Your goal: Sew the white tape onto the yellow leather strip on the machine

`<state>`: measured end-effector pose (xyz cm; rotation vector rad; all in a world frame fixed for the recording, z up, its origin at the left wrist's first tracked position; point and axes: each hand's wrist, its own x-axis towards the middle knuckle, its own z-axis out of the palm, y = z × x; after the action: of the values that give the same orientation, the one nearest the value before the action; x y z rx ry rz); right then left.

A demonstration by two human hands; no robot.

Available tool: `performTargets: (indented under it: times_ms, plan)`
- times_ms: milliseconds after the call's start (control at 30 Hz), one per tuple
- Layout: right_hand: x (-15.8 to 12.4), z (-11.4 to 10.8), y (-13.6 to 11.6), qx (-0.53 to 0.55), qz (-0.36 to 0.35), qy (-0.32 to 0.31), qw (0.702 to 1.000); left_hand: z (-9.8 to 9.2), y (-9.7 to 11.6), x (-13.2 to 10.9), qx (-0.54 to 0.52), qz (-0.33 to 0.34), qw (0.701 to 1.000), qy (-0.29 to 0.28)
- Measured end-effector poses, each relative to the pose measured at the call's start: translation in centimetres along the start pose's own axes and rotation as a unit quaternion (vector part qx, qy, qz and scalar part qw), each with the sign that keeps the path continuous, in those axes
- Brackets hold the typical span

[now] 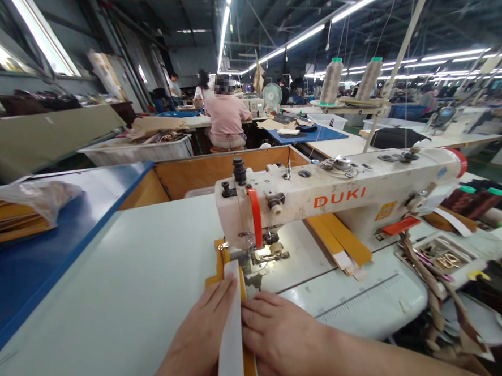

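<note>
A long mustard-yellow strip (249,362), which looks like leather, runs toward the needle area of a white sewing machine (292,205). Over it lies a white strip (231,345), its far end near the presser foot (268,251). My left hand (204,327) grips the strips from the left, fingers together and fingertips on the white one. From the right, my right hand (284,335) holds the yellow strip's edge with its fingers pressed together. Both thumbs are hidden. More yellow material (217,265) shows beside the foot.
Yellow pieces (339,239) lie beneath the machine arm. To the right are a tray of small metal parts (445,254) and hanging brown straps (435,301). Plastic-wrapped yellow pieces (15,213) rest on the blue table (59,267) at left. A seated person (225,118) works farther off.
</note>
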<state>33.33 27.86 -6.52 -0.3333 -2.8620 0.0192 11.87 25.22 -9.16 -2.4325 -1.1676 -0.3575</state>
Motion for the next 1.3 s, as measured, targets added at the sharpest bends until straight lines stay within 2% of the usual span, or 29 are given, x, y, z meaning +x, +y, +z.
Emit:
performTargets:
  times_ms: [100, 167, 300, 400, 567, 800, 933, 1000, 1100, 1300]
  plan:
    - [0.6, 0.7, 0.1, -0.026, 0.033, 0.017, 0.999, -0.3, -0.6, -0.7, -0.088, -0.073, 0.992, 0.055]
    - [0.6, 1.1, -0.1, -0.038, 0.039, 0.031, 0.998, -0.8, -1.3, -1.4, -0.123, -0.15, 0.977, 0.087]
    - [0.2, 1.6, -0.6, -0.048, 0.044, 0.044, 0.997, -2.2, -2.4, -2.4, -0.121, -0.342, 0.923, 0.132]
    - [0.1, 1.2, -0.7, -0.05, 0.045, 0.025, 0.997, -2.6, -2.8, -2.6, -0.122, -0.411, 0.888, 0.165]
    - [0.3, 1.6, -0.6, -0.072, 0.039, 0.032, 0.996, -2.1, -3.0, -3.0, -0.144, -0.416, 0.878, 0.188]
    - [0.0, 4.6, -0.2, -0.13, 0.024, 0.125, 0.983, -2.1, -3.1, -4.1, -0.164, -0.382, 0.899, 0.136]
    - [0.3, 5.0, -0.2, -0.152, 0.031, 0.199, 0.968, -2.9, -3.1, -4.0, -0.173, -0.328, 0.92, 0.129]
    - [0.5, 4.8, -0.2, -0.151, 0.038, 0.227, 0.961, -2.8, -2.9, -3.9, -0.176, -0.324, 0.922, 0.114]
    - [0.6, 4.4, -0.1, -0.151, 0.032, 0.209, 0.966, -2.3, -2.5, -3.9, -0.189, -0.342, 0.915, 0.1]
    - [0.2, 4.0, -0.2, -0.133, 0.034, 0.168, 0.976, -1.7, -2.1, -3.7, -0.198, -0.376, 0.898, 0.116]
